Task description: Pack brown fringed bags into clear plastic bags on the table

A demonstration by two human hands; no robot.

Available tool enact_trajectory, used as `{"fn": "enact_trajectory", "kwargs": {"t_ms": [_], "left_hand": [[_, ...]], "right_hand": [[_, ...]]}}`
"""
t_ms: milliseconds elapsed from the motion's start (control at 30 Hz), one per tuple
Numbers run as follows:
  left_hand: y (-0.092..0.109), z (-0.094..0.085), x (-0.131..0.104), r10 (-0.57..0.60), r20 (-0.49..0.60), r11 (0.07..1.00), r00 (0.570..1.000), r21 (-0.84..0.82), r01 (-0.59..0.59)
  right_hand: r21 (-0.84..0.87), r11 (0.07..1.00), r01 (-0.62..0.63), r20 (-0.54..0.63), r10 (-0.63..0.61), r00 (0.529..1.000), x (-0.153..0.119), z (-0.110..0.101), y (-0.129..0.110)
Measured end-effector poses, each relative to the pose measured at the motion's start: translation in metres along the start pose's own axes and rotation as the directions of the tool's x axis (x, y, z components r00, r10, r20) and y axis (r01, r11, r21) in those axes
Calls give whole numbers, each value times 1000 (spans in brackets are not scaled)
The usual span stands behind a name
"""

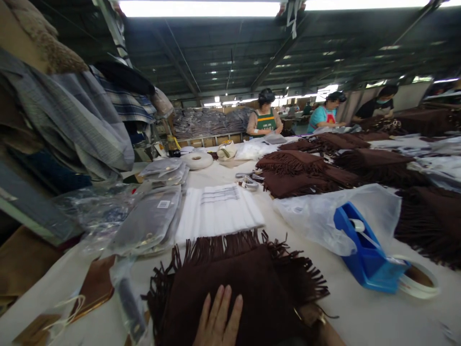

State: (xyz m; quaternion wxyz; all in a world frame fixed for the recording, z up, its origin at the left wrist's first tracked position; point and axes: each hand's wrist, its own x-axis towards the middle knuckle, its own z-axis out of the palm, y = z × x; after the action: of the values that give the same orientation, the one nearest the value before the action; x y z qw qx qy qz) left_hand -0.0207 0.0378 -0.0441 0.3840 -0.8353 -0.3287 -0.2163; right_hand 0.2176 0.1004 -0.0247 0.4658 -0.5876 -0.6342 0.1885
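Observation:
Dark brown fringed cloth [230,283] lies folded on the table in front of me, its fringe along the far edge and the right side. My left hand [219,317] rests flat on top of it, fingers stretched out and slightly apart. At the cloth's lower right, my right hand [317,319] is partly covered by the cloth and blurred, so its fingers cannot be made out. A folded white cloth with grey stripes [220,211] lies just beyond the brown one.
A blue tape dispenser [370,254] and a tape roll [419,278] stand at right beside a clear plastic bag [309,216]. Bagged grey items [151,216] are stacked left. Brown fringed piles [295,168] lie farther back. Several people work beyond, one in a green apron [265,122].

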Motion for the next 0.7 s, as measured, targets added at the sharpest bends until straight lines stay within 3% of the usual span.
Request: {"fn": "enact_trajectory", "kwargs": {"t_ms": [100, 200, 267, 400, 467, 533, 600, 667, 700], "left_hand": [[11, 1, 5, 13, -33, 1000, 999, 16, -13], [31, 9, 13, -138, -138, 990, 981, -35, 134], [42, 16, 18, -169, -198, 985, 965, -57, 161], [54, 25, 28, -157, -226, 987, 961, -6, 160], [59, 26, 34, -163, -210, 984, 964, 30, 173], [67, 24, 41, -193, -258, 977, 947, 33, 208], [74, 20, 47, -257, -325, 961, 910, 11, 276], [70, 12, 50, -292, -357, 951, 887, -11, 309], [62, 5, 50, -281, -337, 957, 899, -26, 289]], "right_hand": [[-35, 998, 54, 57, -52, 997, 16, -9, -4], [-71, 991, 109, 112, -101, 989, 15, -5, -15], [-178, 970, 167, 133, -144, 981, 5, 7, -23], [-479, 822, 309, 158, -265, 951, -11, 35, -28], [-529, 764, 369, 153, -342, 927, -15, 40, -21], [-545, 690, 477, 163, -471, 867, -16, 39, -8], [-542, 582, 606, 192, -616, 764, -15, 35, 6], [-538, 506, 674, 202, -699, 686, -11, 33, 20], [-529, 478, 701, 195, -736, 649, -8, 34, 25]]}}
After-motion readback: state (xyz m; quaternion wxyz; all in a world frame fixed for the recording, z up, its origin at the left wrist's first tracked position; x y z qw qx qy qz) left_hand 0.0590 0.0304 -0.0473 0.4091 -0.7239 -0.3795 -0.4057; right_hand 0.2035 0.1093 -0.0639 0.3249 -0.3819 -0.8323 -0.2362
